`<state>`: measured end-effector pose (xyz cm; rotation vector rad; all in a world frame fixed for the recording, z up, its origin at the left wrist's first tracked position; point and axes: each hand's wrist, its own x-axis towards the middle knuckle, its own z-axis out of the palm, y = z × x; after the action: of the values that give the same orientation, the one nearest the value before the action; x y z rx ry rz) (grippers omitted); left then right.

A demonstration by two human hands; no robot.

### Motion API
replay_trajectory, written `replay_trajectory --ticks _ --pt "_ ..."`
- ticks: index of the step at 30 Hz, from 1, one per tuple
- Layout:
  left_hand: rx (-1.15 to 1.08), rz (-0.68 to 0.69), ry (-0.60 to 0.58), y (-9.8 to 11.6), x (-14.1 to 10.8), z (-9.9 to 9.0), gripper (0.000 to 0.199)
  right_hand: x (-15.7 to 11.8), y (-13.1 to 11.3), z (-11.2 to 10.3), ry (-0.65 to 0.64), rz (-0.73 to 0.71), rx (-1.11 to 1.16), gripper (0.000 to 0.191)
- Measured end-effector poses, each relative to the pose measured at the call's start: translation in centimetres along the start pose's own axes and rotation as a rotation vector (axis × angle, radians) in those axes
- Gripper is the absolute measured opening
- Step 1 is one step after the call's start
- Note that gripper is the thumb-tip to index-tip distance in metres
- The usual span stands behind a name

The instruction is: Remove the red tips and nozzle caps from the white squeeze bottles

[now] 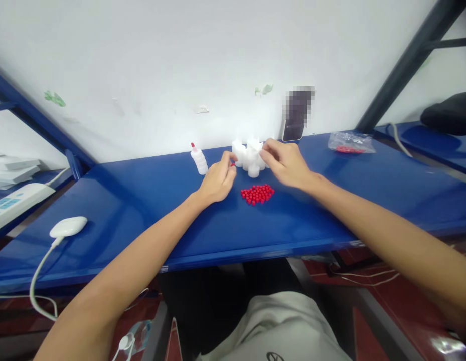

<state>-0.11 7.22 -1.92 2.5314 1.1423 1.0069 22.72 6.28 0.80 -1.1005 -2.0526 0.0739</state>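
Between the thumb and fingertips of my left hand (pixel 217 179) a small red cap (pixel 233 164) shows. My right hand (pixel 284 159) is closed at the right side of a tight cluster of white plastic bottles (pixel 252 158); its fingers touch a bottle there, and whether they grip it is partly hidden. A pile of small red caps (pixel 257 194) lies on the blue table just in front of the cluster, below and between both hands. Left of my left hand stands one white squeeze bottle (pixel 199 160) with a red cap on its pointed tip.
The blue table (pixel 150 200) runs along a white wall. A phone (pixel 295 118) leans on the wall behind my right hand. Far right lies a clear bag with red caps (pixel 349 144). A white device with a cable (pixel 68 226) sits at the left, near a power strip (pixel 20 203).
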Motion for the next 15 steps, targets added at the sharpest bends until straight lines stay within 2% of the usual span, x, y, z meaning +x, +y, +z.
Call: replay_trajectory --ticks 2,7,11,15 --pt "0.007 0.009 0.027 -0.5 0.1 -0.2 0.013 0.2 0.4 0.0 0.005 0.060 -0.040 0.023" --pt "0.034 0.070 0.052 -0.9 0.2 0.2 0.013 0.4 0.9 0.6 -0.078 0.149 -0.157 0.022" --pt "0.050 0.162 0.073 -1.0 0.3 1.1 0.017 0.5 1.0 0.9 -0.105 0.152 -0.177 0.021" --pt "0.070 0.182 0.081 -1.4 0.4 1.6 0.021 0.5 1.2 1.1 -0.116 0.136 -0.143 0.021"
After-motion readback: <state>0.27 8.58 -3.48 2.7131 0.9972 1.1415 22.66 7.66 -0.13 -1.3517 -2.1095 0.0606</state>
